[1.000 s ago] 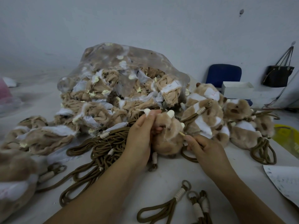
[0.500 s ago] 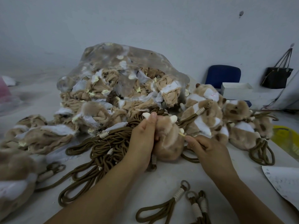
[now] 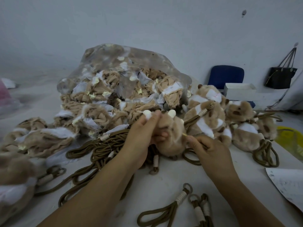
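My left hand [image 3: 141, 138] grips a tan plush toy [image 3: 172, 138] with small cream paws, holding it just above the table. My right hand [image 3: 211, 151] pinches a thin pale stick [image 3: 184, 134] whose tip touches the toy's right side. A heap of brown rope loops [image 3: 98, 149] lies under and left of my left hand. How deep the stick goes into the plush is hidden.
A clear plastic bag [image 3: 124, 79] of unstuffed tan skins stands behind. Finished plush toys [image 3: 213, 115] with ropes pile at the right. More skins [image 3: 37, 136] lie left. Loose rope loops [image 3: 172, 208] sit near the front edge, a paper sheet [image 3: 288, 185] at right.
The plush toy has turned slightly in my left hand and my fingers have shifted over its top. My right hand with the stick stays at the toy's right side.
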The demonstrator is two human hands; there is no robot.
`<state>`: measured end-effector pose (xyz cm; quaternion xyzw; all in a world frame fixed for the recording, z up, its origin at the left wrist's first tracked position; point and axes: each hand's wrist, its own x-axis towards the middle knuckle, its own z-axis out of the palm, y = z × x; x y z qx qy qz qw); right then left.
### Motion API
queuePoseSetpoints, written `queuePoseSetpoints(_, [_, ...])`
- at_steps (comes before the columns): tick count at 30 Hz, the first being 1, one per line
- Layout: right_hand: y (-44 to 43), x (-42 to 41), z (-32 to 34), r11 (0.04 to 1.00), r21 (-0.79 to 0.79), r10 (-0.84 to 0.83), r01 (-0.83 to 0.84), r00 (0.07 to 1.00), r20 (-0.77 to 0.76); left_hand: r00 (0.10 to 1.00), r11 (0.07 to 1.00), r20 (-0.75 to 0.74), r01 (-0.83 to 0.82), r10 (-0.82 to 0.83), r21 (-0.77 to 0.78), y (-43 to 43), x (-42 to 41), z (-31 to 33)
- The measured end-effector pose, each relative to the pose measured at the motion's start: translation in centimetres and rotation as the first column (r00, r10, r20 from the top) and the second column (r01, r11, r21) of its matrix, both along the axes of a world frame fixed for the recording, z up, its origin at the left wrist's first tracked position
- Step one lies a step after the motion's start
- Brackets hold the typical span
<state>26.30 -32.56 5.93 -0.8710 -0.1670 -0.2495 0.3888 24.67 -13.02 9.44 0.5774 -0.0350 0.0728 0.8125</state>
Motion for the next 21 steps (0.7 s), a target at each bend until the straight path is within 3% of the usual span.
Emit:
queuePoseSetpoints(3, [0.4,0.0,-0.2,0.999,-0.013,0.038,-0.039,0.997,-0.062,0.973,0.967,0.098,-0.192,0.211,-0.169,1.9,0.5,1.1])
queuePoseSetpoints(5, [0.3,0.1,-0.2,0.999,0.02,0.051,-0.049,0.991,-0.122,0.962,0.929,0.143,-0.176,0.232,-0.326,3.4,0.7,1.6])
queuePoseSetpoints(8, [0.2,0.2,-0.2,0.983,0.171,0.112,-0.072,0.966,-0.233,0.978,0.899,0.138,-0.085,0.158,-0.429,3.4,0.9,1.1])
queuePoseSetpoints(11, [0.1,0.3,-0.2,0.973,0.209,0.161,-0.101,0.942,-0.294,0.984,0.887,0.105,-0.083,0.146,-0.454,2.4,1.2,-0.1])
queuePoseSetpoints(15, [-0.9,1.1,-0.9,0.997,-0.063,0.027,-0.046,0.96,-0.277,0.974,0.889,0.138,-0.102,0.181,-0.446,3.8,1.4,-0.2])
queuePoseSetpoints(17, [-1.4,1.5,-1.1,0.994,-0.11,-0.046,0.012,0.951,-0.304,0.968,0.889,0.133,-0.133,0.211,-0.439,4.6,1.5,-0.1])
queuePoseSetpoints(21, [-1.4,1.4,-0.6,0.978,0.165,-0.066,0.126,0.943,-0.326,0.972,0.917,0.151,-0.113,0.183,-0.383,4.2,1.4,-0.5])
